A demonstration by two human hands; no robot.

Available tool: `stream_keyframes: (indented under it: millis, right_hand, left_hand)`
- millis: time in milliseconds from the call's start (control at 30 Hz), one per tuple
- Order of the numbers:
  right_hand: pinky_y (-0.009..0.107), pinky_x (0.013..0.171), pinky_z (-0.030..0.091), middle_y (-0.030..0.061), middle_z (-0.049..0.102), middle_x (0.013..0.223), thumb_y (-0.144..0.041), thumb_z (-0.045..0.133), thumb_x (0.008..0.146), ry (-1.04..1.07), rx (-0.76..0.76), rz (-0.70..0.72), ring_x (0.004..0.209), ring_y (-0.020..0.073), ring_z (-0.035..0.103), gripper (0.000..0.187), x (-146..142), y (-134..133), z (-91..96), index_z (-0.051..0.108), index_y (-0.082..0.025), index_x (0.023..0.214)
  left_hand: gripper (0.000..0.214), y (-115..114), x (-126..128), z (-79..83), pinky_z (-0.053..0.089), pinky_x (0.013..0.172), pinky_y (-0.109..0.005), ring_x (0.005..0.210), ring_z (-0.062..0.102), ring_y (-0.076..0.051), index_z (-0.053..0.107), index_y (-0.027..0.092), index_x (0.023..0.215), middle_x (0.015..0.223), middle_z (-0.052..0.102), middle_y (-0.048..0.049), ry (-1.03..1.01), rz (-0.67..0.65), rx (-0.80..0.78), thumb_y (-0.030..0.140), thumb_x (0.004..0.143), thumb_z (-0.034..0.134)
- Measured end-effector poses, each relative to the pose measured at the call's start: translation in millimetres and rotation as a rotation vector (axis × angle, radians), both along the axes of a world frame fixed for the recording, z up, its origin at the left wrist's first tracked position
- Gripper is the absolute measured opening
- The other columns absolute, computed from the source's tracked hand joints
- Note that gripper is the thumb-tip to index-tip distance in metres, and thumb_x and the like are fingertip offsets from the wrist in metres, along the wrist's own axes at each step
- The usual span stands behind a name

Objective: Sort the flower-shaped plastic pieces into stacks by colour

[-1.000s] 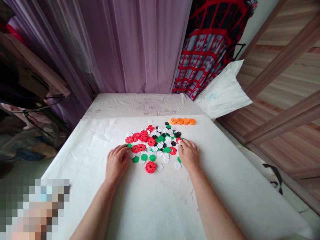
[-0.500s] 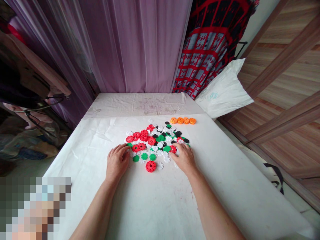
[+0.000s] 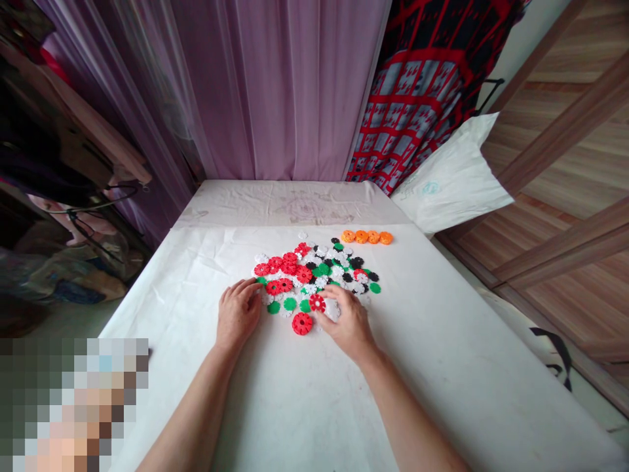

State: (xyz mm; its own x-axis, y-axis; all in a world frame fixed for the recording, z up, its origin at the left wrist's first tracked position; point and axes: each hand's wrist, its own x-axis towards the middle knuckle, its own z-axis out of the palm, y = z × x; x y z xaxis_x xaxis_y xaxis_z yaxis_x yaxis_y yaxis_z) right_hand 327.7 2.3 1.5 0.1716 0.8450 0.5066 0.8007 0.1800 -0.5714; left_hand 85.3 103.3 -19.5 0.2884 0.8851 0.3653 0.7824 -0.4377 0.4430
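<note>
My right hand (image 3: 348, 322) pinches a red snowflake disc (image 3: 317, 302) between thumb and fingers, just over the near edge of a loose pile of notched plastic discs. Right below it lies a larger red disc stack (image 3: 302, 323) on the white-covered table. At the pile's left edge rests my left hand (image 3: 239, 311), fingers loosely bent and apart, its tips beside a green disc (image 3: 261, 280). I see nothing held in it. Several red discs (image 3: 289, 263), white discs (image 3: 322, 282) and black discs (image 3: 356, 263) overlap in the pile.
Orange disc stacks (image 3: 367, 237) stand in a short row behind the pile on the right. A white plastic bag (image 3: 452, 177) hangs at the table's right edge. Purple curtains (image 3: 289, 92) close off the far end, and wooden doors (image 3: 574, 164) stand on the right.
My right hand has moved left and towards me, bringing the red disc from the pile's right side to above the red stack. My left hand stays at the pile's left edge.
</note>
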Motion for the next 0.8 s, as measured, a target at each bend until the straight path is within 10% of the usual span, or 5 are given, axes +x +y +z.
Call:
stream_keyframes:
  millis: [800]
  right_hand:
    - [0.041, 0.090, 0.048, 0.0075, 0.069, 0.102, -0.019, 0.069, 0.076, -0.210, -0.058, 0.180, 0.102, 0.0255, 0.061, 0.049, -28, -11, 1.9, 0.055, -0.020, 0.123]
  left_hand:
    - [0.030, -1, 2, 1.2, 0.045, 0.103, -0.046, 0.118, 0.061, -0.026, 0.071, 0.025, 0.108, 0.122, 0.071, -0.0063, -0.006, 0.004, -0.002, 0.025, 0.089, 0.048]
